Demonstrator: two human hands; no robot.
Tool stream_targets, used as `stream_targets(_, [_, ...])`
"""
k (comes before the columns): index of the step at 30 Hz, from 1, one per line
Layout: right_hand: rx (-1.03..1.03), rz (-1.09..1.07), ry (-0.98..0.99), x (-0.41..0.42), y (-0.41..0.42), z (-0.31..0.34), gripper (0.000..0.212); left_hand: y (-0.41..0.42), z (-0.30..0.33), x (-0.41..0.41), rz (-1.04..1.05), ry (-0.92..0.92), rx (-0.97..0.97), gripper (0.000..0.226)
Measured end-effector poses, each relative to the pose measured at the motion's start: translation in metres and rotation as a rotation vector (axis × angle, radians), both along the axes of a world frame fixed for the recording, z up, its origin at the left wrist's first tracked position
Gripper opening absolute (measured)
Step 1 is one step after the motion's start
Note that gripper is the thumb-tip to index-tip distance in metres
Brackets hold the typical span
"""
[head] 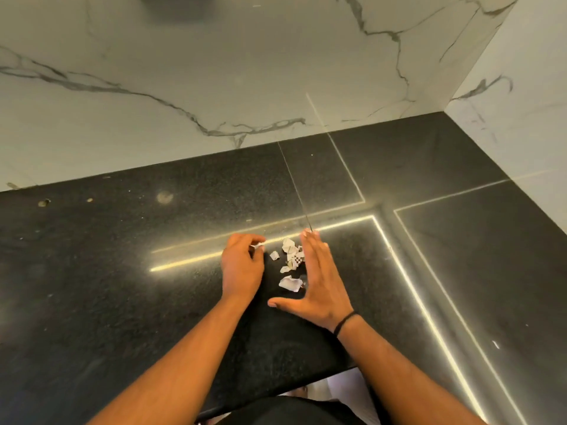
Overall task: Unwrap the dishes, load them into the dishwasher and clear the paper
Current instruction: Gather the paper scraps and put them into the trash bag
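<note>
The paper-clearing step looks to be in hand: small torn paper scraps (290,262) lie on the black granite countertop (122,256) between the two hands. The left hand (242,268) pinches one scrap, while the right hand (319,280) stands flat and wide just right of the pile — next, probably, sweep them together and lift.

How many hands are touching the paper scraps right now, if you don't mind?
1: the left hand pinches a scrap. The right hand lies flat beside the scraps; contact unclear.

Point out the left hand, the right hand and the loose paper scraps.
left hand (241,266), head view, back of hand
right hand (317,277), head view, back of hand
paper scraps (290,283), head view, largest lower scrap
</note>
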State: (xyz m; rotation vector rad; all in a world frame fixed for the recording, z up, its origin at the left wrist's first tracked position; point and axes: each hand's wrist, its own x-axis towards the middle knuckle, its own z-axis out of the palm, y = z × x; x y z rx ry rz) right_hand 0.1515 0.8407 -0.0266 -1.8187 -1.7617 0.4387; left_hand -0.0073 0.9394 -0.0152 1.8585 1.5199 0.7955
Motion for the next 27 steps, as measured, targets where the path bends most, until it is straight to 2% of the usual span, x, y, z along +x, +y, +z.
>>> stream_targets(2, [-0.033,-0.123,-0.079,0.004,-0.024,-0.004,0.142,0.003,-0.003,-0.002,-0.038,0.085,-0.058,0.034])
stream_targets(4, [-0.171,-0.157,-0.182,0.006,-0.040,-0.007,0.148,0.010,-0.006,0.004,-0.143,0.198,-0.130,0.046])
stream_targets(7, [-0.253,-0.116,-0.307,0.002,-0.037,-0.011,0.150,0.012,-0.008,0.021,-0.297,0.251,-0.114,0.039])
stream_targets(12, [-0.223,-0.106,-0.256,-0.003,-0.007,-0.014,0.140,-0.003,0.002,0.032,-0.502,0.204,-0.136,0.034])
stream_targets(14, [-0.198,-0.084,-0.254,-0.003,0.003,-0.016,0.131,-0.006,0.006,0.024,-0.411,0.104,-0.130,0.031])
stream_targets(18, [-0.098,-0.009,-0.330,-0.005,0.016,-0.016,0.097,-0.006,0.015,-0.002,-0.042,-0.135,-0.114,0.023])
stream_targets(23, [0.060,0.163,-0.339,-0.009,0.035,-0.019,0.032,-0.031,0.010,-0.017,0.106,-0.176,-0.157,0.018])
stream_targets(27, [0.168,0.265,-0.363,-0.007,0.046,-0.023,0.021,-0.060,0.002,-0.022,0.145,-0.190,-0.211,0.017])
